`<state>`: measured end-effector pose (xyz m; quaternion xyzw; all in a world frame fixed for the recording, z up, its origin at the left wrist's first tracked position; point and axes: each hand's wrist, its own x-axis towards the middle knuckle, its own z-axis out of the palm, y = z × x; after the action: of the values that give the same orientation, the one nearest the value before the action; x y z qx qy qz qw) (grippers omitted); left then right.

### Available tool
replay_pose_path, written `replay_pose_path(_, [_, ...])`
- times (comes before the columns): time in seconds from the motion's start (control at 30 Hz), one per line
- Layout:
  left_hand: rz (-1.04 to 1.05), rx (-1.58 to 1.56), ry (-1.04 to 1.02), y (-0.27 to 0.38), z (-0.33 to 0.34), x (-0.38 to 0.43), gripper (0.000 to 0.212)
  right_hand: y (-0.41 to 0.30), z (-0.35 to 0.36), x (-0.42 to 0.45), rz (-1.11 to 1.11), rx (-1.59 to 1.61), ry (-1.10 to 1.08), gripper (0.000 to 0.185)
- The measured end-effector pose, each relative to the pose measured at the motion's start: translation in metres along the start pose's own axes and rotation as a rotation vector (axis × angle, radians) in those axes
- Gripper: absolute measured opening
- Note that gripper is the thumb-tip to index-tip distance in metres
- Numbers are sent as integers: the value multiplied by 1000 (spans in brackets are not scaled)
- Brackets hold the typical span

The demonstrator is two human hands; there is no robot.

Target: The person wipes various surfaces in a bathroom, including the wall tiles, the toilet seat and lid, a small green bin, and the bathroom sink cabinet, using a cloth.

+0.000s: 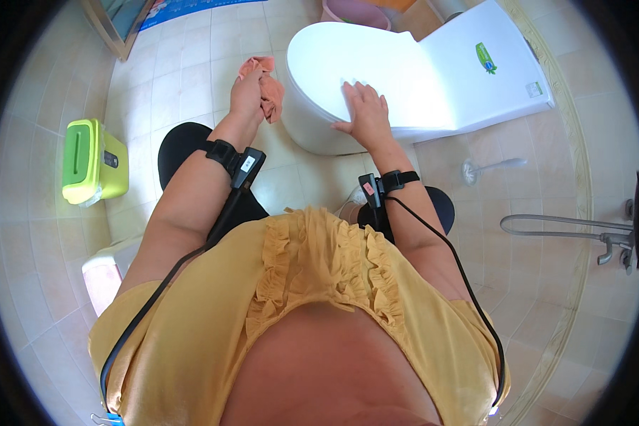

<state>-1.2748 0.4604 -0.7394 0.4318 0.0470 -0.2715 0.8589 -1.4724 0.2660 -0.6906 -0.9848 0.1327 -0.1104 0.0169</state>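
Note:
My left hand [246,97] grips a crumpled salmon-pink cloth [271,90] above the tiled floor, just left of the toilet bowl [310,129]. Folds of the cloth stick out past my fingers on both ends. Fingers spread, my right hand [367,114] lies on the near edge of the white toilet lid [346,53], which is down. The lid's surface is bright with glare. Behind the lid, to the right, is the white toilet tank [503,80] with a green sticker and a small label.
A yellow-green trash bin [112,162] stands by the left wall. A white toilet brush [471,171] is right of the toilet, and a shower mixer with hose [615,239] juts from the right wall. A pinkish basin [351,13] and blue mat [186,9] lie beyond.

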Motion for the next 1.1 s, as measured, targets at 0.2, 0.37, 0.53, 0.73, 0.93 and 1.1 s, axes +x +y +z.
replay_pose_path(0.2, [138,-77,-9,-2,21,-11,27,0,-4,-1,-187,28,146,89])
replay_pose_path(0.37, [66,-26,-23,-3,27,-10,31,2,-3,-1,-177,68,171,83])
replay_pose_path(0.53, [94,-71,-110,-13,21,5,33,1,1,1,-146,75,181,84])
replay_pose_path(0.73, [159,-57,-122,-6,28,-8,28,4,12,4,-201,61,204,84])
replay_pose_path(0.93, [75,144,-65,9,62,-33,17,1,3,1,-260,-72,78,82])
replay_pose_path(1.1, [231,-28,-114,12,45,-43,25,-71,-18,26,-417,391,117,77])
